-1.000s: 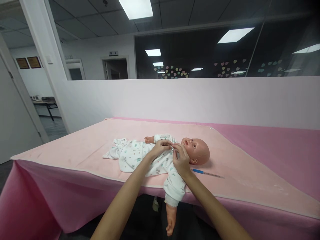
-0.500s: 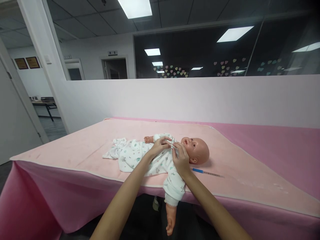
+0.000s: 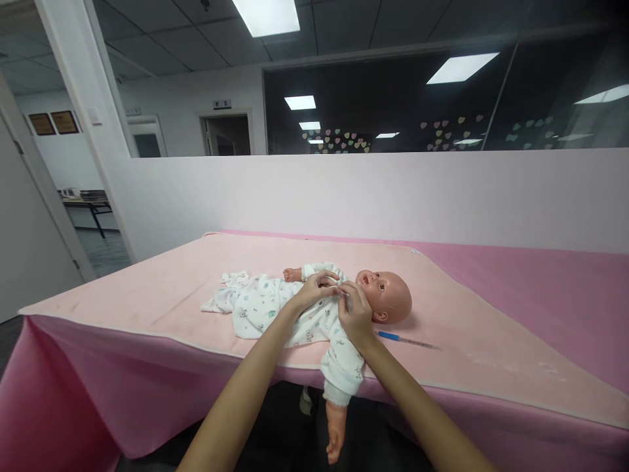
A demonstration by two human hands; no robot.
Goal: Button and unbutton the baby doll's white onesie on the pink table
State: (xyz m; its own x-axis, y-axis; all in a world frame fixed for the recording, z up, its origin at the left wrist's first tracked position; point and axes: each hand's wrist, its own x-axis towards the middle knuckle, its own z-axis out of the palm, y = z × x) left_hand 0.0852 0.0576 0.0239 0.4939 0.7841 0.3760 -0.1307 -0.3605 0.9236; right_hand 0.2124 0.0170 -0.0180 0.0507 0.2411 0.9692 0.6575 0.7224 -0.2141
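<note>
A baby doll (image 3: 388, 296) in a white patterned sleepsuit (image 3: 265, 306) lies on its back on a pale pink blanket (image 3: 162, 288), head to the right. One doll arm hangs over the table's front edge. My left hand (image 3: 314, 290) and my right hand (image 3: 354, 309) meet at the doll's chest just below the chin. Both pinch the sleepsuit's collar fabric with closed fingers. A thin syringe with a blue end (image 3: 407, 339) lies on the blanket just right of my right wrist.
The table wears a darker pink cloth (image 3: 550, 295) that hangs down at the front. A low white partition wall (image 3: 393, 196) stands behind it, with dark glass above. At the far left an open doorway shows another table.
My two hands shifted very slightly at the collar; the fingers stay pinched on the fabric. The doll and the syringe have not moved.
</note>
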